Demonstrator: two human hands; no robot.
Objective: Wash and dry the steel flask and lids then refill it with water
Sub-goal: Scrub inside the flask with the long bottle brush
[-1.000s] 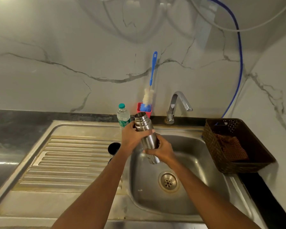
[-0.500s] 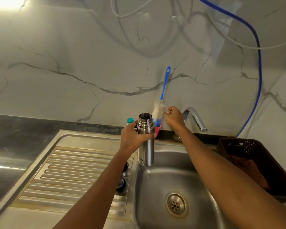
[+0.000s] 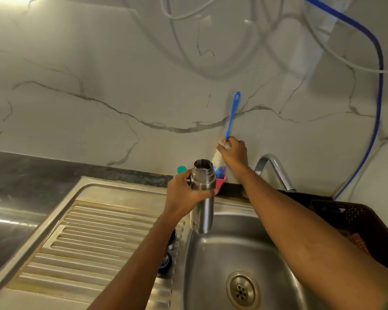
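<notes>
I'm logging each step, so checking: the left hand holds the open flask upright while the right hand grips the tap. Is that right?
Not quite. The head view shows the right hand gripping the brush at the foot of its blue handle, not the tap, which it does not touch. The rest holds: the left hand holds the open flask upright.

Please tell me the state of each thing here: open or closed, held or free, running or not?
Steel flask: uncapped, roughly upright, held by the left hand.
Bottle brush: standing in the red holder, gripped by the right hand.
Tap: no water seen flowing.
Lids: off the flask, on the drainboard, partly hidden.
Plastic bottle: cap on.
</notes>
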